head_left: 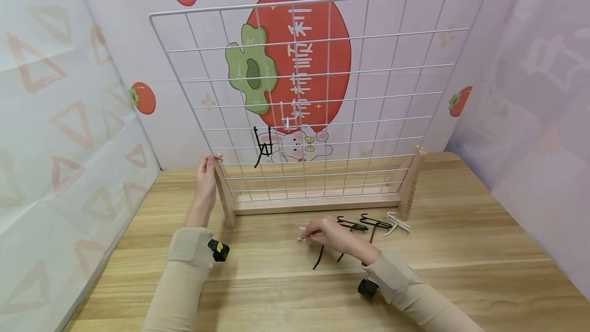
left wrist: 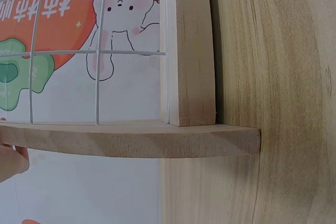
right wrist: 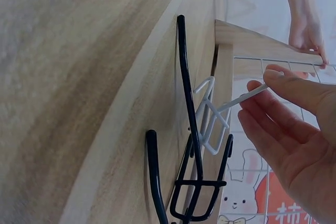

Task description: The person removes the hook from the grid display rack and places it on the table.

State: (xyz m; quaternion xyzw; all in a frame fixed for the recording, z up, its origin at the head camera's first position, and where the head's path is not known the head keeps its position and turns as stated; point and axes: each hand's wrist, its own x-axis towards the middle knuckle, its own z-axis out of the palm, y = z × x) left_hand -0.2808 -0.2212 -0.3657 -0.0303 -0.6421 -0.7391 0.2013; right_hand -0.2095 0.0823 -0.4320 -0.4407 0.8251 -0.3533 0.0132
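My left hand (head_left: 206,181) holds the upper end of the wooden side leg (head_left: 224,191) of a white wire grid rack (head_left: 318,199). In the left wrist view, fingers (left wrist: 13,162) show at the edge of that leg. Low over the table, my right hand (head_left: 333,235) pinches the straight prong of a white wire hook (right wrist: 214,116) between thumb and fingers. Beside and partly beneath that hand lie several black wire hooks (head_left: 353,226). On the grid hang a black hook (head_left: 265,148) and a white hook (head_left: 288,122).
Another white hook (head_left: 399,222) lies by the rack's right leg (head_left: 410,183). The rack stands on a wood-grain table (head_left: 258,291). Behind it hangs a backdrop printed with a large red persimmon (head_left: 313,29); a pale curtain (head_left: 69,117) closes the left side.
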